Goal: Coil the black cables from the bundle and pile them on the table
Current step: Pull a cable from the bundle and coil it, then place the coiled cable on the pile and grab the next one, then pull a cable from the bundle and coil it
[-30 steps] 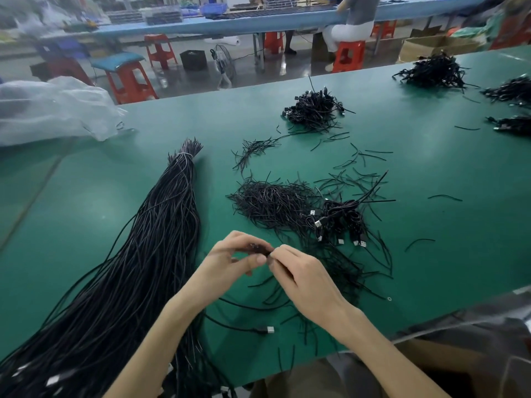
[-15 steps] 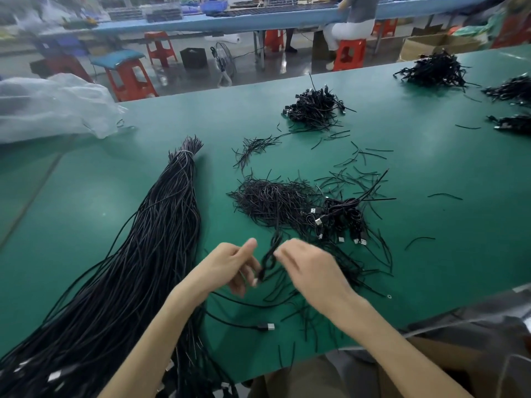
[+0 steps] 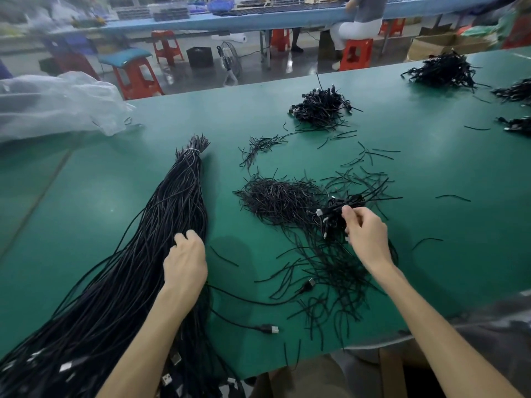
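Resting on the bundle (image 3: 172,202), your left hand (image 3: 185,265) curls fingers (image 3: 191,235) round its strands; your right hand (image 3: 365,234) touches the coiled pile (image 3: 333,215) on the counter (image 3: 431,173); its grip I cannot tell.

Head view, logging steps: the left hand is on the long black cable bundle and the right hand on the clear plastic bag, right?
Wrong on the right hand: the head view shows it at the small pile of coiled black cables. The left hand is on the long black cable bundle.
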`<state>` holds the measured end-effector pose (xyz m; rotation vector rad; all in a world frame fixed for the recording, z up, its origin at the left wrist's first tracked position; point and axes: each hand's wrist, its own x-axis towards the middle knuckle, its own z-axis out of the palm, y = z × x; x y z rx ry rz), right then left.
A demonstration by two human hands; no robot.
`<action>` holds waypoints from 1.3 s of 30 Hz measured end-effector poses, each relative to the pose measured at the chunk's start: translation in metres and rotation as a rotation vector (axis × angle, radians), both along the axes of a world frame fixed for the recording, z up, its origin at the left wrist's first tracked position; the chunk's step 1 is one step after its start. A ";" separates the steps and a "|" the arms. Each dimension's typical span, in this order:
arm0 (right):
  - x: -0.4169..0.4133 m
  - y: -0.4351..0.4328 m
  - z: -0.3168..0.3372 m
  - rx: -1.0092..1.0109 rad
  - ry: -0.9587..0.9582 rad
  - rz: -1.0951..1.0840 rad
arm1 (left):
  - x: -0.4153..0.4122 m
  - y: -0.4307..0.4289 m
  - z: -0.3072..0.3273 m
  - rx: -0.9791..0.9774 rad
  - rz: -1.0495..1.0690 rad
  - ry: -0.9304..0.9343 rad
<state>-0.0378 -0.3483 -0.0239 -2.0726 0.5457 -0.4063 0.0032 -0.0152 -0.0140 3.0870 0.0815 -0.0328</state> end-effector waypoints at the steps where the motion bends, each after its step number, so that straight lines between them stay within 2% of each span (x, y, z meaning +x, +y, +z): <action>1: -0.004 0.005 -0.003 0.020 -0.008 0.010 | 0.001 0.002 0.002 -0.058 0.045 -0.028; 3: -0.014 0.015 -0.007 0.035 -0.018 0.040 | 0.003 0.006 0.005 -0.114 0.100 -0.050; 7: -0.030 0.040 -0.009 0.036 -0.014 0.176 | 0.005 0.014 0.006 0.047 0.039 0.017; 11: -0.042 0.065 -0.008 0.042 0.046 0.352 | 0.013 0.018 0.008 0.062 0.040 0.080; 14: -0.047 0.078 -0.005 -0.040 0.040 0.429 | 0.015 0.021 0.008 -0.081 0.029 0.028; 19: -0.052 0.102 -0.002 -0.053 -0.015 0.550 | 0.007 0.000 0.020 -0.571 -0.074 0.075; 21: -0.052 0.112 0.001 -0.096 -0.070 0.601 | -0.008 -0.018 0.030 -0.636 -0.209 0.119; 24: -0.047 0.124 0.008 -0.172 -0.122 0.697 | -0.040 -0.049 0.040 -0.705 -0.481 0.304; 26: -0.042 0.124 0.011 -0.200 -0.167 0.742 | -0.050 -0.061 0.044 -0.737 -0.561 0.367; 28: -0.039 0.118 0.014 -0.194 -0.160 0.751 | -0.048 -0.063 0.046 -0.890 -0.513 0.452; 30: -0.039 0.108 0.015 -0.296 -0.106 0.739 | -0.046 -0.057 0.046 -1.043 -0.432 0.630; 32: -0.042 0.096 0.015 -0.510 -0.179 0.666 | -0.043 -0.048 0.043 -1.034 -0.430 0.647; 34: -0.045 0.087 0.018 -0.582 -0.245 0.592 | -0.037 -0.035 0.040 -1.066 -0.481 0.627; 37: -0.045 0.073 0.019 -0.526 -0.266 0.454 | -0.026 -0.011 0.039 -1.097 -0.585 0.754; 39: -0.044 0.063 0.020 -0.380 -0.236 0.337 | -0.021 0.005 0.033 -1.088 -0.602 0.838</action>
